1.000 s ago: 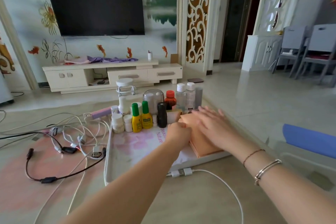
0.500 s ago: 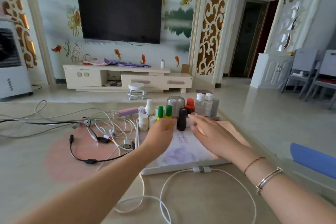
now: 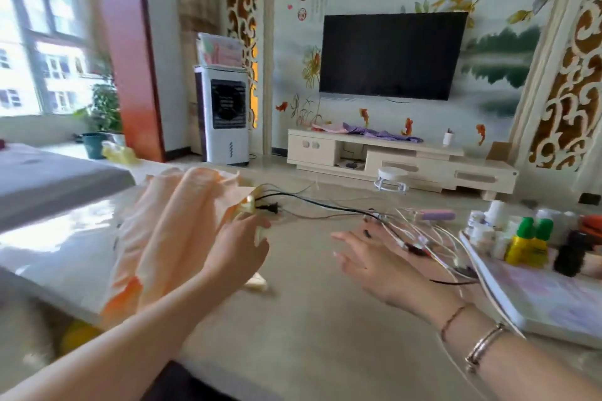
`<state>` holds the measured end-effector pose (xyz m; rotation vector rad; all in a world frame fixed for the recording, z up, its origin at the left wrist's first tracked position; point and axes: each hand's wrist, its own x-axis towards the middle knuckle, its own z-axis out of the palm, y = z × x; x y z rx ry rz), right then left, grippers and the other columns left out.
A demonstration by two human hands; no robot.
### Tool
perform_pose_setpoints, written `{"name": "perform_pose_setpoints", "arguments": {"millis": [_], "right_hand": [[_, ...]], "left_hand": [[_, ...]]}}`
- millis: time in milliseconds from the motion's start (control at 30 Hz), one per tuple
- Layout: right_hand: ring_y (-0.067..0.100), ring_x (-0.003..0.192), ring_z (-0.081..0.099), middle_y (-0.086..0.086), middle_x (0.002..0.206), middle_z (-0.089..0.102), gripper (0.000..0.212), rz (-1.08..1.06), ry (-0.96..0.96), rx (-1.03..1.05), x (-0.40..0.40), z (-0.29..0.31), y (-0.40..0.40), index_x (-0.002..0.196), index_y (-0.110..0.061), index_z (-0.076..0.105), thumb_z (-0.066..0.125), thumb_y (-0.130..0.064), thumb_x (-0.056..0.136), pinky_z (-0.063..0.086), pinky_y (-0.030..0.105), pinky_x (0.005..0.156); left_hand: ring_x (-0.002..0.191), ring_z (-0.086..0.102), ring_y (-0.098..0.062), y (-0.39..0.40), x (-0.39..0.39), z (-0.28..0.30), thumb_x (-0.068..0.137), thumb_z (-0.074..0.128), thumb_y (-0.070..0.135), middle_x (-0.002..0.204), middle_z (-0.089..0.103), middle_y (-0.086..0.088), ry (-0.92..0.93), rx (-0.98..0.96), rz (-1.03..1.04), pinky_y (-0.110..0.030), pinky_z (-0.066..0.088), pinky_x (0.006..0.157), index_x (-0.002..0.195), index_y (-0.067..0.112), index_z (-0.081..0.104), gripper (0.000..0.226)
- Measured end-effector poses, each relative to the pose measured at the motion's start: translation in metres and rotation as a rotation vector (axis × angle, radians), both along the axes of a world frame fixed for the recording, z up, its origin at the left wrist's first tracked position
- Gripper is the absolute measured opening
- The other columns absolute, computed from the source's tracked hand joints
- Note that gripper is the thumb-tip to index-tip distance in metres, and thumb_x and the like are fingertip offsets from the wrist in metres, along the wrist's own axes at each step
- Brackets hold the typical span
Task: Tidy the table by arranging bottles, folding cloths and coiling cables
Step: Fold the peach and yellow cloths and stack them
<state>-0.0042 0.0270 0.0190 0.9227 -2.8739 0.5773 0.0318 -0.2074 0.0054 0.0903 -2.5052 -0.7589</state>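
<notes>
A peach cloth lies bunched on the left part of the table, one end hanging over the near edge. My left hand grips its right edge, fingers curled into the fabric; the view is blurred there. My right hand hovers open over the bare tabletop, fingers spread, just left of a tangle of white and black cables. A black plug lies beyond the cloth. Several small bottles stand grouped on a white tray at the right.
A purple tube-like item lies behind the cables. The table's near-left edge drops off below the cloth. A grey cushioned seat stands to the left, a white stool and a TV cabinet beyond the table.
The view has swung left. Both hands have left the tray and the folded cloth there; my left hand now grips a loose peach cloth at the table's left, my right hand follows open.
</notes>
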Motion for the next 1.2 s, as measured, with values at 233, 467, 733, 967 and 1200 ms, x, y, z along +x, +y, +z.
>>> {"name": "perform_pose_setpoints", "arguments": {"millis": [233,467,733,967,1200], "right_hand": [[0.012,0.126,0.049,0.001,0.135,0.054,0.035,0.091,-0.185,-0.223,-0.005,-0.025,-0.114,0.131,-0.021,0.05,0.049,-0.031,0.098,0.037,0.023,0.103],[0.011,0.076,0.059,-0.001,0.107,0.064,0.017,0.052,-0.433,-0.5,-0.005,-0.036,-0.147,0.101,-0.031,0.06,0.044,-0.028,0.1,0.046,0.025,0.064],[0.021,0.072,0.064,0.009,0.087,0.066,0.041,-0.104,-0.951,-0.911,-0.006,-0.006,-0.096,0.106,-0.01,0.067,0.049,-0.046,0.095,0.054,0.03,0.064],[0.001,0.048,0.058,0.006,0.086,0.071,0.012,-0.231,-0.625,-0.6,-0.016,0.027,0.015,0.1,-0.016,0.068,0.06,-0.011,0.091,0.046,0.015,0.045],[0.015,0.093,0.064,-0.002,0.092,0.072,0.037,-0.244,-0.155,-0.158,-0.016,0.025,0.086,0.08,-0.032,0.073,0.055,0.0,0.08,0.049,0.032,0.084]], "left_hand": [[0.137,0.024,-0.031,-0.105,0.038,-0.027,0.087,0.057,0.041,0.152,0.023,-0.004,-0.209,-0.206,0.414,-0.044,0.025,0.112,0.145,0.026,0.027,0.067],[0.078,0.058,-0.025,-0.108,0.031,-0.016,0.091,0.042,0.022,0.079,0.066,-0.003,0.03,0.068,0.303,-0.038,0.047,0.068,0.08,0.012,0.068,0.029],[0.061,0.048,-0.011,-0.002,0.01,0.007,0.098,0.047,0.032,0.064,0.06,0.006,-0.082,0.526,-0.266,-0.028,0.039,0.057,0.072,0.013,0.067,0.038],[0.093,0.062,-0.022,0.046,-0.008,0.003,0.092,0.056,0.02,0.101,0.069,0.005,0.036,0.43,-0.458,-0.035,0.047,0.082,0.103,0.031,0.063,0.018],[0.142,0.008,-0.018,0.073,-0.021,-0.005,0.086,0.061,0.034,0.154,0.02,0.013,-0.185,-0.37,-0.407,-0.041,0.009,0.115,0.133,0.04,0.046,0.05]]}}
